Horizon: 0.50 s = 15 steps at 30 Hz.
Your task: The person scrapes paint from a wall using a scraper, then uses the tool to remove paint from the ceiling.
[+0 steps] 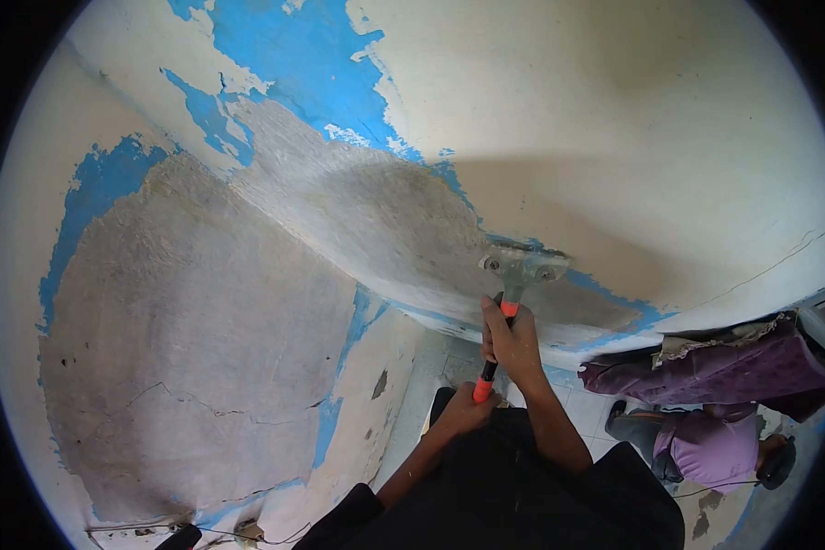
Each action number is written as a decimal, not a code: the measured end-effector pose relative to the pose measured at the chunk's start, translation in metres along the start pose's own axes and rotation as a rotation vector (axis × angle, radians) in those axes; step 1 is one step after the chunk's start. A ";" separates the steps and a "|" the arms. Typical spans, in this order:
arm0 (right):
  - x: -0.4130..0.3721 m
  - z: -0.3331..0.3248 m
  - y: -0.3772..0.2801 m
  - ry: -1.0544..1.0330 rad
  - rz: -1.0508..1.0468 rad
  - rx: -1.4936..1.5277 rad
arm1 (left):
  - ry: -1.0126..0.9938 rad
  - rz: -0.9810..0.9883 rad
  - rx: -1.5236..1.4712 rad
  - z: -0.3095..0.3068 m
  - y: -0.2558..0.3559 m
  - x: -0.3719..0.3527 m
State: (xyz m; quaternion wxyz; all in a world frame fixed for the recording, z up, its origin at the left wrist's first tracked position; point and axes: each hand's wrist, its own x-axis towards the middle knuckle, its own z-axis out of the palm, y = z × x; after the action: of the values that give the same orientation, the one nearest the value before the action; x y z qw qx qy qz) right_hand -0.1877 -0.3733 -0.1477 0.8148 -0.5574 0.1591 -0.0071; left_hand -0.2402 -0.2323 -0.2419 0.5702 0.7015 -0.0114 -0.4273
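A long-handled wall scraper (519, 271) with a black and orange handle has its wide, dusty head against the wall, at the edge between bare grey plaster (403, 215) and cream paint (614, 119). My right hand (511, 344) is wrapped round the handle just below the head. Lower down, my left hand (466, 412) is closed round the handle's orange end. Ragged blue paint (302, 73) borders the scraped area above and to the left. Where the blade's edge meets the wall is partly hidden by dust and flakes.
Another person in a purple shirt (710, 449) is at the lower right, beside a purple cloth-covered bundle (715, 367). A second grey patch (192, 339) with cracks covers the left wall. Cables (266, 539) run along the bottom left. Pale floor tiles (573, 403) show below.
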 end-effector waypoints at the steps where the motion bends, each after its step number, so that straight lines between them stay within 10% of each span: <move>1: 0.004 -0.003 0.011 0.006 -0.009 -0.033 | 0.010 -0.019 0.006 0.000 -0.006 0.004; 15: 0.008 0.003 0.036 0.022 0.023 -0.047 | 0.040 -0.058 -0.013 -0.004 -0.022 0.005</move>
State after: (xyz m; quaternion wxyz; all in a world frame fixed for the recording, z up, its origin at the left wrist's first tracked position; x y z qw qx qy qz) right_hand -0.1850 -0.3586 -0.1817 0.7997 -0.5745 0.1747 -0.0003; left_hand -0.2449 -0.2238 -0.2623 0.5623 0.7061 0.0232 -0.4297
